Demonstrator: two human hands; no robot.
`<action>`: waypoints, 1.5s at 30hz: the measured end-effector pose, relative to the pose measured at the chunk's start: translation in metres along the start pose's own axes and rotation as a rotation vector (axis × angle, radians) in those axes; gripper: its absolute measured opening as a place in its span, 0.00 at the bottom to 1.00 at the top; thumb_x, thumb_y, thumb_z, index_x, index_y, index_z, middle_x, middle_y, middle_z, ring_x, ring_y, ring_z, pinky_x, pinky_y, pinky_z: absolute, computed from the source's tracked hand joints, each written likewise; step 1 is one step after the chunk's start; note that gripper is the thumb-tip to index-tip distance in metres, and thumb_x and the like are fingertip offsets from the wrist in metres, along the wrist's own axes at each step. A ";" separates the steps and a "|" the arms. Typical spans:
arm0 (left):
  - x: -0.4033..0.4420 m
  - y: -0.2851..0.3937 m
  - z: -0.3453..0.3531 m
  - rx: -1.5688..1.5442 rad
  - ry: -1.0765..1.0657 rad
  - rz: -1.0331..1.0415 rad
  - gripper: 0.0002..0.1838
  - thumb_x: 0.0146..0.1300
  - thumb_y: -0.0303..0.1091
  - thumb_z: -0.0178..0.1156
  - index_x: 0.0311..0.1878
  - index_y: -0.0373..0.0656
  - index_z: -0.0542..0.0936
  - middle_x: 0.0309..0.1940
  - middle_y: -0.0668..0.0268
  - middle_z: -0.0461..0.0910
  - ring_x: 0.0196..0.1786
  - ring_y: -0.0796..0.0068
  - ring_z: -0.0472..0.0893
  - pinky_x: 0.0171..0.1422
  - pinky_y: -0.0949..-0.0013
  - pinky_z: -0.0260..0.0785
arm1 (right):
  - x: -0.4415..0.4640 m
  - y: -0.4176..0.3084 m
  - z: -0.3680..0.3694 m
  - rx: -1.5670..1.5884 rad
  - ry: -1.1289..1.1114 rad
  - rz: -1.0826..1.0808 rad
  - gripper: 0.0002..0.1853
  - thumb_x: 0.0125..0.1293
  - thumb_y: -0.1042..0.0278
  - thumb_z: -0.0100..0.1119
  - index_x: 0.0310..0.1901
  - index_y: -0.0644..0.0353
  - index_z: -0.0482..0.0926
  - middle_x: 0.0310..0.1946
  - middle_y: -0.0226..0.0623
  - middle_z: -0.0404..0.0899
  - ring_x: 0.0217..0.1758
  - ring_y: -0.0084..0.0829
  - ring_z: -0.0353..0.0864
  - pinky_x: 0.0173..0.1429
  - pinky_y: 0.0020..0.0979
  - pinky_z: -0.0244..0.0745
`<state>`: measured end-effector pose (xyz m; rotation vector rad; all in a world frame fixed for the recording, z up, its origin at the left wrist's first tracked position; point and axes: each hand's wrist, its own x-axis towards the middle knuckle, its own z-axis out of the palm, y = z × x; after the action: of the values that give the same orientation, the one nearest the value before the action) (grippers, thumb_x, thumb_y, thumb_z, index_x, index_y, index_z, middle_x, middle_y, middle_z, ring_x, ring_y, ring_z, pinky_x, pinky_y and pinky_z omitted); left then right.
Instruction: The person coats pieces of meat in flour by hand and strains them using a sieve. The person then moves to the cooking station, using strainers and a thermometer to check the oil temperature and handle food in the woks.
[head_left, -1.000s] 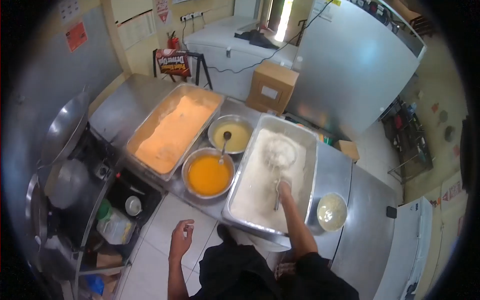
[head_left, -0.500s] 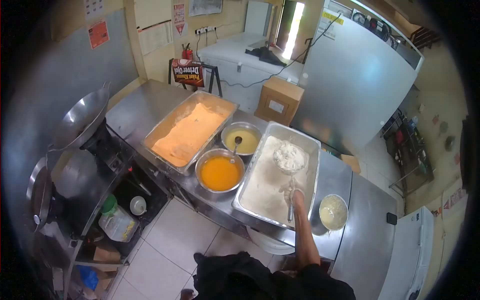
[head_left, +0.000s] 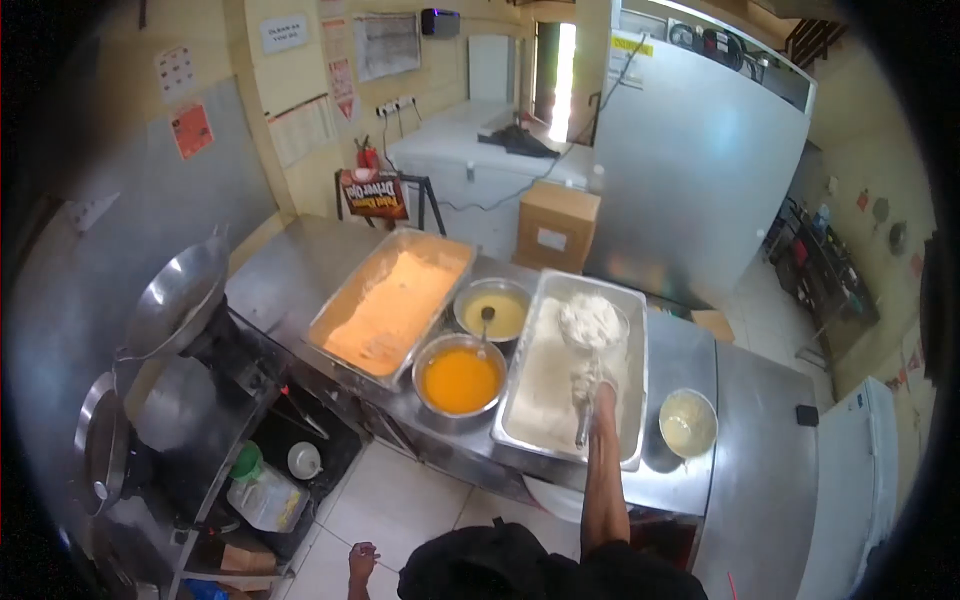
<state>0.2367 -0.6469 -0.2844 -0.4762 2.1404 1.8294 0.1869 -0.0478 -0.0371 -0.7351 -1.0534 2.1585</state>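
Observation:
My right hand (head_left: pixel 602 398) grips the long handle of a mesh strainer (head_left: pixel 622 330) over the tray of white flour (head_left: pixel 540 385). In the strainer lies a heap of flour-coated pieces (head_left: pixel 590 318). Flour clings to my right fingers. Right of the tray stands a small bowl (head_left: pixel 688 425) with pale residue inside. My left hand (head_left: pixel 363 558) hangs low beside my body, away from the table, its fingers curled in and nothing visible in them. Left of the flour tray are a bowl of orange liquid (head_left: pixel 460 382) and a bowl of pale yellow liquid (head_left: pixel 494 305) with a ladle (head_left: pixel 487 320).
A tray of orange powder (head_left: pixel 395 305) sits further left on the steel table (head_left: pixel 290 265). Woks (head_left: pixel 180 290) stand on a stove at the left. Behind the table are a cardboard box (head_left: pixel 556 225), a chest freezer (head_left: pixel 440 165) and a large metal cabinet (head_left: pixel 700 170).
The camera view has tilted up, so the table appears lower. My left hand has come further into view at the bottom. My right hand still holds the strainer over the flour.

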 end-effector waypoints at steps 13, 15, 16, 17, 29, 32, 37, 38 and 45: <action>-0.028 -0.108 -0.020 1.091 -0.619 0.562 0.09 0.51 0.34 0.62 0.36 0.45 0.78 0.31 0.64 0.80 0.32 0.63 0.81 0.33 0.62 0.72 | 0.066 0.076 -0.083 0.127 0.042 0.020 0.08 0.64 0.72 0.43 0.40 0.58 0.74 0.23 0.28 0.72 0.20 0.23 0.70 0.20 0.23 0.64; -0.046 -0.116 -0.015 0.907 -0.616 0.352 0.09 0.51 0.34 0.61 0.36 0.45 0.78 0.31 0.64 0.80 0.32 0.63 0.81 0.33 0.62 0.72 | 0.072 0.061 -0.085 0.167 0.024 0.109 0.08 0.66 0.70 0.43 0.36 0.57 0.74 0.24 0.30 0.74 0.20 0.23 0.70 0.21 0.24 0.65; -0.054 -0.117 -0.011 0.848 -0.599 0.289 0.09 0.51 0.34 0.61 0.36 0.45 0.78 0.31 0.64 0.80 0.32 0.63 0.81 0.33 0.62 0.72 | 0.072 0.055 -0.079 0.198 -0.012 0.202 0.10 0.67 0.68 0.42 0.32 0.57 0.73 0.24 0.32 0.76 0.21 0.23 0.70 0.22 0.24 0.66; -0.059 -0.117 -0.005 0.803 -0.585 0.243 0.09 0.51 0.34 0.61 0.36 0.45 0.78 0.31 0.64 0.80 0.32 0.63 0.81 0.33 0.62 0.72 | 0.059 0.051 -0.074 0.216 -0.009 0.197 0.10 0.67 0.68 0.42 0.32 0.57 0.73 0.24 0.32 0.76 0.21 0.23 0.70 0.22 0.24 0.66; -0.075 -0.108 0.045 0.676 -0.512 0.117 0.09 0.50 0.34 0.61 0.36 0.45 0.78 0.32 0.64 0.80 0.31 0.63 0.81 0.33 0.63 0.72 | -0.051 -0.030 -0.037 -0.100 0.029 0.273 0.21 0.68 0.47 0.44 0.21 0.50 0.65 0.12 0.23 0.62 0.09 0.15 0.56 0.10 0.17 0.46; -0.081 -0.112 0.046 0.707 -0.525 0.130 0.09 0.50 0.34 0.61 0.36 0.45 0.78 0.32 0.64 0.80 0.31 0.63 0.81 0.33 0.63 0.72 | -0.063 -0.045 -0.038 -0.028 0.070 0.362 0.23 0.67 0.46 0.45 0.20 0.51 0.64 0.10 0.22 0.58 0.06 0.15 0.51 0.08 0.18 0.43; -0.076 -0.103 0.047 0.714 -0.524 0.140 0.10 0.50 0.34 0.61 0.36 0.45 0.78 0.32 0.64 0.80 0.31 0.63 0.81 0.33 0.63 0.72 | -0.021 -0.026 -0.055 0.395 -0.342 0.418 0.22 0.68 0.47 0.43 0.20 0.52 0.65 0.10 0.19 0.55 0.06 0.15 0.50 0.08 0.17 0.45; -0.074 -0.102 0.046 0.714 -0.519 0.140 0.10 0.50 0.34 0.61 0.36 0.45 0.78 0.32 0.64 0.80 0.31 0.63 0.81 0.33 0.63 0.72 | -0.028 -0.025 -0.063 0.397 -0.334 0.417 0.22 0.68 0.47 0.43 0.20 0.52 0.65 0.10 0.19 0.55 0.06 0.15 0.50 0.08 0.17 0.45; -0.061 -0.085 0.059 0.668 -0.477 0.130 0.10 0.50 0.34 0.60 0.36 0.45 0.78 0.32 0.64 0.80 0.31 0.63 0.80 0.33 0.63 0.72 | -0.022 -0.014 -0.067 0.283 -0.186 0.298 0.21 0.69 0.49 0.42 0.21 0.52 0.66 0.11 0.19 0.57 0.07 0.14 0.52 0.08 0.17 0.46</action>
<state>0.3281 -0.5966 -0.3443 0.2343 2.2695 1.0183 0.2524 -0.0246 -0.0561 -0.5953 -0.7371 2.6056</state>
